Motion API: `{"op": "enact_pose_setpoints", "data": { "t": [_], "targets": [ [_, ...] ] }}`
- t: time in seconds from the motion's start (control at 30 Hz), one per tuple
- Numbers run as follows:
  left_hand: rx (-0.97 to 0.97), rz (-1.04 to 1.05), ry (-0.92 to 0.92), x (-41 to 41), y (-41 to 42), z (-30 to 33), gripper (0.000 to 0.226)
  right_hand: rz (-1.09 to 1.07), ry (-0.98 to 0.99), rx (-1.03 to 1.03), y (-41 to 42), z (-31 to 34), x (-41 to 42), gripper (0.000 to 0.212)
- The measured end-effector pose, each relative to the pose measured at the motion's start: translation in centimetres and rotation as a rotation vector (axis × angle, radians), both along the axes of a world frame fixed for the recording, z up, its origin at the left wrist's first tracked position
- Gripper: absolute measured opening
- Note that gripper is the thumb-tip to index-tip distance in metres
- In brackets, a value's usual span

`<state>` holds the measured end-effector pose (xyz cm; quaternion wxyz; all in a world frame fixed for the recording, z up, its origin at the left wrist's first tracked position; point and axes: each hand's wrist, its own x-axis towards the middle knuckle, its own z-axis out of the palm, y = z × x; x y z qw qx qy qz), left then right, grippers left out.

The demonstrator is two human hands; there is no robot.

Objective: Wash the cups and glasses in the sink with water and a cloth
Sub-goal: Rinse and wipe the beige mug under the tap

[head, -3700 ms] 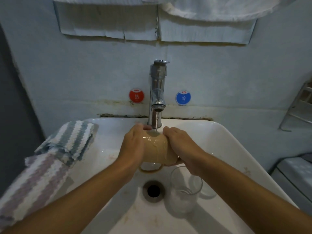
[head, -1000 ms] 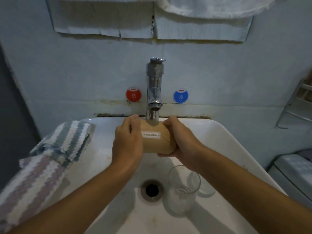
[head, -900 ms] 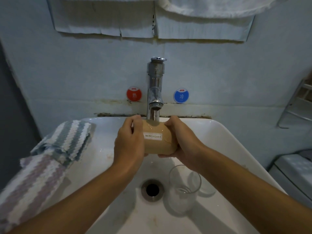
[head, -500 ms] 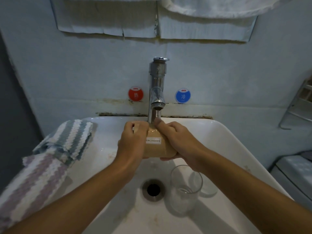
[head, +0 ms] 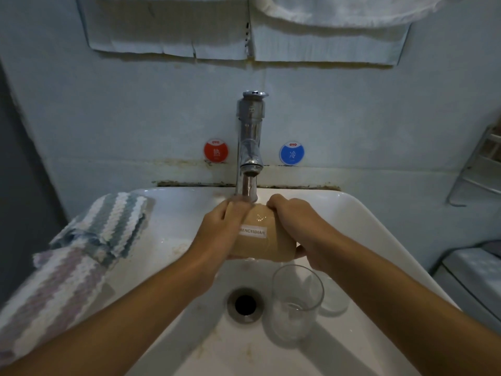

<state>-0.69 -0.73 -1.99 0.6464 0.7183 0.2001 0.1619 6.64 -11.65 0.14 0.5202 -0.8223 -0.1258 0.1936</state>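
The tan cup [head: 261,241] lay on its side under the tap [head: 250,142], held above the basin of the white sink [head: 360,213], at about 12 o'clock from the drain [head: 245,305]. Its white label faced you and water ran onto its upper side.

In the head view, your left hand [head: 217,234] came in from 7 o'clock, forearm stretched across the basin, and wrapped the cup's left end; its fingers [head: 234,210] curled over the top, right under the stream. Your right hand [head: 298,221] came in from 4 o'clock and gripped the cup's right end, fingers bent over the top edge and thumb tucked beneath. Both hands were closed around the cup, neither spread flat.

Counting what you had there: one tan cup in your hands, and one clear glass [head: 296,302] standing upright in the basin, just at 3 o'clock of the drain, with a little water in its bottom. Behind that glass, at its 2 o'clock, sat another round clear piece [head: 334,303]; you could not tell whether it was a second glass. One striped cloth [head: 81,253] hung over the sink's rim at 9 o'clock. On the wall were two round stickers, one red [head: 216,150] and one blue [head: 292,153], either side of the tap.
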Motion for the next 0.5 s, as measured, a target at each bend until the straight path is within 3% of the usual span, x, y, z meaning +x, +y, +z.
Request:
{"op": "enact_pose_setpoints", "data": {
  "t": [0.1, 0.3, 0.5],
  "targets": [
    [0.011, -0.038, -0.004, -0.07, 0.07, -0.3, 0.026, 0.005, -0.011, -0.041, -0.11, 0.15, 0.01, 0.025],
    [-0.149, 0.072, 0.017, 0.26, 0.29, -0.26, 0.033, 0.018, -0.016, -0.048, -0.39, 0.58, -0.32, 0.028],
    [0.015, -0.002, -0.032, 0.23, -0.02, -0.45, 0.028, 0.013, -0.113, -0.032, -0.02, -0.09, -0.07, 0.027]
  ]
}}
